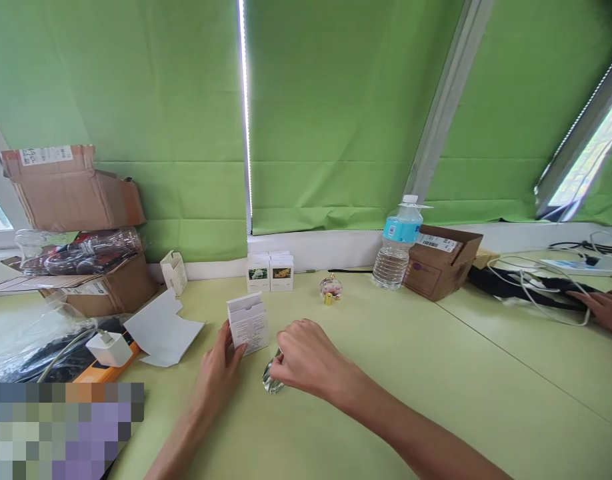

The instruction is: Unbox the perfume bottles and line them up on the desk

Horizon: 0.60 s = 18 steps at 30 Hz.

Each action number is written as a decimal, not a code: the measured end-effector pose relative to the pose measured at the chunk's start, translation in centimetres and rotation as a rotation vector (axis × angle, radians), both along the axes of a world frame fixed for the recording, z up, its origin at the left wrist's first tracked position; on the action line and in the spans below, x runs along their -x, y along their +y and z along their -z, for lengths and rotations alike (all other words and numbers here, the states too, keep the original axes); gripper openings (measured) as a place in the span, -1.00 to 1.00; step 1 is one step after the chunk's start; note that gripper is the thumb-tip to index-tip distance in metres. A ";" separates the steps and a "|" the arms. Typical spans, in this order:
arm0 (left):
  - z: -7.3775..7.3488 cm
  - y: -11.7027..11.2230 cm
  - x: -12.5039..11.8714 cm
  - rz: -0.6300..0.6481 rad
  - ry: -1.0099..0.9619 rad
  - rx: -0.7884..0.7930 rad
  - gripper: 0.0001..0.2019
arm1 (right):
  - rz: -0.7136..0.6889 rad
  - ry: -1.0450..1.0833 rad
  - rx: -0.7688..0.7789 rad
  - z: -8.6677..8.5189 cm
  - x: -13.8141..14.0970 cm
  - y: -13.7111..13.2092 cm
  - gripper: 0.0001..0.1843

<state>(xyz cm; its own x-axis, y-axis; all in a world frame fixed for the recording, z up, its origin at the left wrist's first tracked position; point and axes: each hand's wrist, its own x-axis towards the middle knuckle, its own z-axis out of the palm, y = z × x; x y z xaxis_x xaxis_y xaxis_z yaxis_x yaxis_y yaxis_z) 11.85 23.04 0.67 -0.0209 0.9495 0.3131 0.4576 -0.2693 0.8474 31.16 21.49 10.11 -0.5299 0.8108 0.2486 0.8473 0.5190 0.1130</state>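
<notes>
My left hand (pixel 217 369) grips the side of a small white carton (pixel 247 323) that stands upright on the pale green table (pixel 386 373), its top flap open. Just right of it, my right hand (pixel 306 360) is closed over a small clear glass bottle (pixel 272 379) that rests low on the table; most of the bottle is hidden under my fingers. Behind, by the wall, stand two small white boxes with flower pictures (pixel 269 272) and a round glass bottle with a gold cap (pixel 331 289).
A water bottle (pixel 397 245) and an open cardboard box (pixel 443 262) stand at the back right. Cardboard boxes (pixel 76 200), a white charger (pixel 109 348) and flat white card (pixel 163 330) crowd the left. Another person's hand (pixel 603 308) rests by cables at far right.
</notes>
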 end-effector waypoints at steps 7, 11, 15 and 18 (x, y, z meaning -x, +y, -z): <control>-1.0 -1.3 -0.3 -0.261 0.172 -0.088 -0.41 | 0.009 0.024 0.046 0.0 0.0 0.0 -0.80; -2.6 -3.8 -1.7 -0.375 0.365 -0.257 -0.63 | 0.014 0.035 0.081 -0.2 -0.1 0.0 -0.76; -2.9 -5.3 -3.4 -0.153 0.430 -0.128 -0.68 | 0.004 0.042 0.132 -0.7 -0.3 0.0 -0.75; -2.4 -5.3 -3.9 -0.044 0.382 -0.002 -0.67 | 0.029 0.050 0.125 -0.9 -0.5 0.1 -0.76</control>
<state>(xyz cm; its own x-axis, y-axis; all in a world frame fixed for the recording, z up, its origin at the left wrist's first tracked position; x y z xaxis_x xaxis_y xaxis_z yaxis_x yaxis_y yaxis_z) 15.73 17.79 3.12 0.0570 0.9496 0.3083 0.7513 -0.2442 0.6131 31.70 21.60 10.98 -0.4955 0.8518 0.1700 0.8649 0.5019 0.0060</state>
